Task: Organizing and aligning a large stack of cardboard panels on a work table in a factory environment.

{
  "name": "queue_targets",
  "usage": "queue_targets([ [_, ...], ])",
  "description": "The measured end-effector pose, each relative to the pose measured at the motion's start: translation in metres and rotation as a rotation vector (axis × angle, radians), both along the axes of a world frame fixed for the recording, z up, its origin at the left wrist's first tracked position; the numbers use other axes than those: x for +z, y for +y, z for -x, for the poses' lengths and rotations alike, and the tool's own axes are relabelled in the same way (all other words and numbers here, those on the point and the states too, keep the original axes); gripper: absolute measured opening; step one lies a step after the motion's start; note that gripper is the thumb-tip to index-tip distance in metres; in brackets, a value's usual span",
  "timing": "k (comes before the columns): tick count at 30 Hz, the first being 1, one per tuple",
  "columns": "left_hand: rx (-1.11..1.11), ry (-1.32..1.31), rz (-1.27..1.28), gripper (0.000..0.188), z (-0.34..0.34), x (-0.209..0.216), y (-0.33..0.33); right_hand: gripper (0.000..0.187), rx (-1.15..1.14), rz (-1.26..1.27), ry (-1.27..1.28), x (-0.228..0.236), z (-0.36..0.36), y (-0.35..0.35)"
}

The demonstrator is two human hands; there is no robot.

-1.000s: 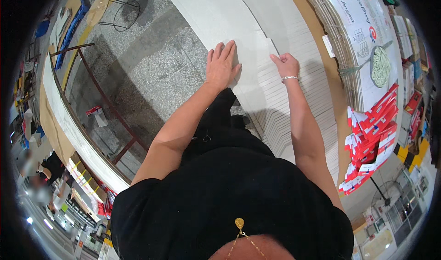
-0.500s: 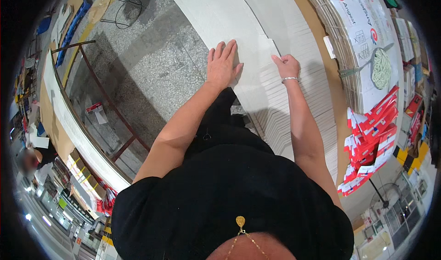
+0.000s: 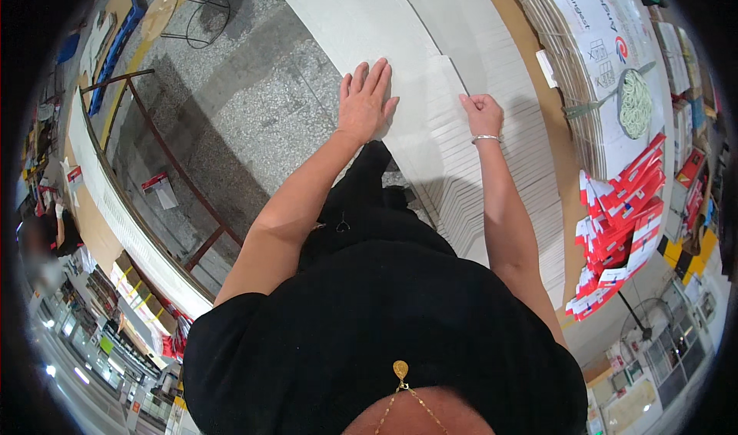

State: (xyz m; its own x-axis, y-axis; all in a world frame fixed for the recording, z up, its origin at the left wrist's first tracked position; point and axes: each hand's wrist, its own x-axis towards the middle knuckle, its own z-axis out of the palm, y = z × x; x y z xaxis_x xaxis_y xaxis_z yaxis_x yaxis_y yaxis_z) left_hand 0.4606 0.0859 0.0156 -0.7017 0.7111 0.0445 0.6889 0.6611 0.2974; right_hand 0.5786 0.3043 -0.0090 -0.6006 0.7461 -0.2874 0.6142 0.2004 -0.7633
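Observation:
Pale white sheets lie fanned in overlapping rows, their edges making a run of close parallel lines. My left hand is flat on the smooth top white sheet, near its left side, with fingers stretched out and thumb apart. To the right of it, my right hand is closed in a pinch at the dark-lined right edge of that white sheet, thumb side toward the edge. The curled fingers hide the exact spot they grip. A bracelet circles the right wrist.
Right of the fanned sheets runs a brown board edge. Beyond it stand a tied stack of cardboard, a coil of pale cord and a heap of red-and-white packets. A metal-framed table and a round stool are at left.
My left hand has shifted slightly up and left in the picture, still flat on the sheet. My right hand keeps its pinch at the edge. The whole view has moved a little.

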Motion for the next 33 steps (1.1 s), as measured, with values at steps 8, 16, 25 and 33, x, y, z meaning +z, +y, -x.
queue_targets([
  [8,0.006,0.016,0.03,0.059,-0.002,-0.005,-0.001,0.031,-0.045,-0.039,-0.157,0.01,0.01,-0.01],
  [16,-0.018,0.074,0.045,0.051,-0.006,0.001,0.003,0.036,0.033,-0.009,-0.101,0.016,0.001,-0.006],
  [25,-0.024,0.061,0.046,0.05,-0.006,-0.003,0.007,0.035,-0.002,-0.016,-0.132,0.01,-0.003,-0.007],
  [33,-0.029,0.072,0.055,0.055,-0.009,0.0,0.007,0.032,-0.051,0.049,-0.164,0.023,-0.004,-0.01],
])
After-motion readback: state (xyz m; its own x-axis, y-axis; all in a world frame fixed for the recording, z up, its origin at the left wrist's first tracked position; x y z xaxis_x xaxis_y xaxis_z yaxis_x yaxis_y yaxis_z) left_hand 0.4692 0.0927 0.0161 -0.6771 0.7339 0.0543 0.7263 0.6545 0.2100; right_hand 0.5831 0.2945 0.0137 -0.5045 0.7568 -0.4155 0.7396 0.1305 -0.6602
